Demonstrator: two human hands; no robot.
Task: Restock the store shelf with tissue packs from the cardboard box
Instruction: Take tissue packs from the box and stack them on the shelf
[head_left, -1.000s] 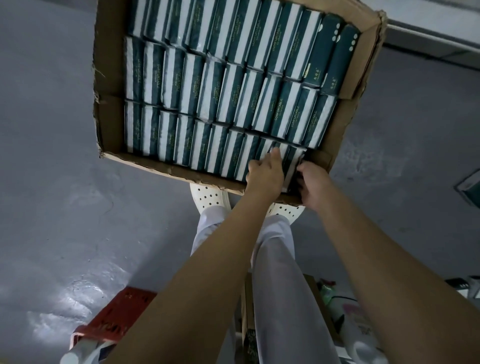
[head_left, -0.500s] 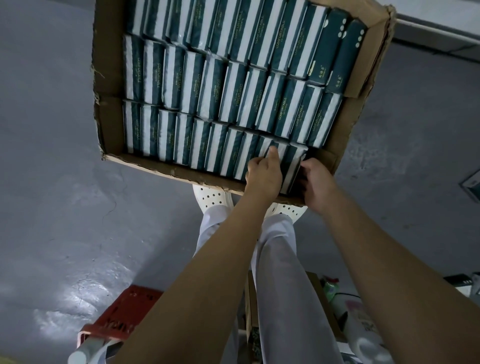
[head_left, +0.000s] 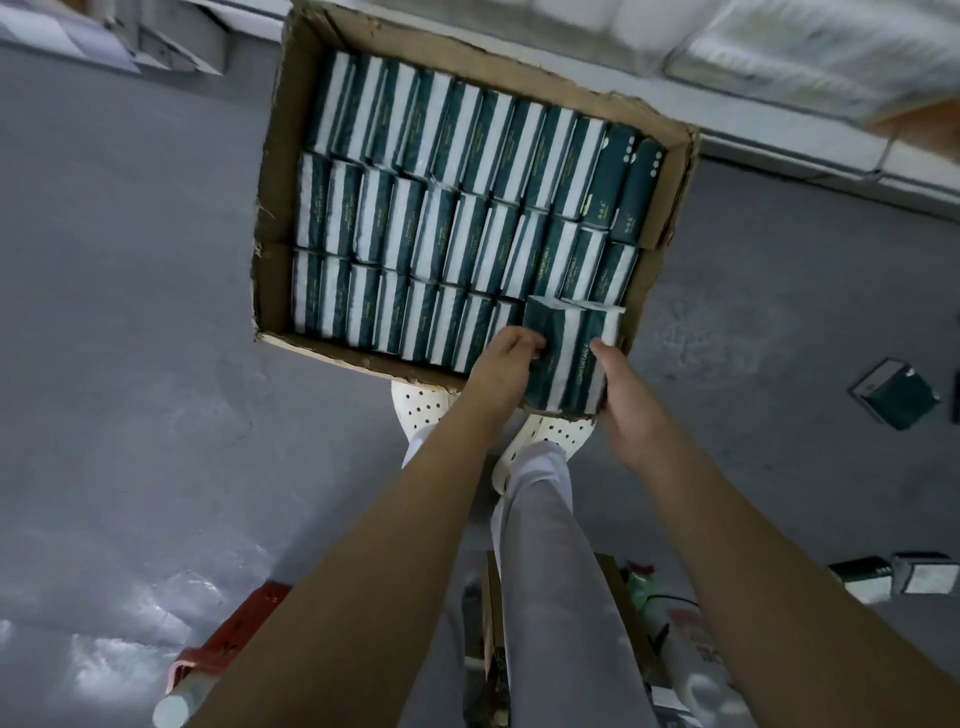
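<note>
A person standing over an open cardboard box (head_left: 275, 218) on a grey floor (head_left: 130, 364) holds a bundle of tissue packs (head_left: 563, 358) at the box's near right corner, where it stands higher than the packs around it. The left hand (head_left: 506, 358) has its grip curled against the bundle's left side, and the right hand (head_left: 631, 400) clamps the right side with the thumb on top; its fingers are hidden beneath. The rest of the box is filled with three rows of dark green and white tissue packs (head_left: 441, 208) standing on edge, tight against one another. The person's white perforated clogs (head_left: 421, 410) touch the box's near edge, below white trousers (head_left: 545, 519). A single loose pack (head_left: 896, 395) lies on the floor well to the right of the box. A blurred shelf edge (head_left: 779, 52) crosses the top right corner, and a red object (head_left: 234, 639) sits at the lower left.
</note>
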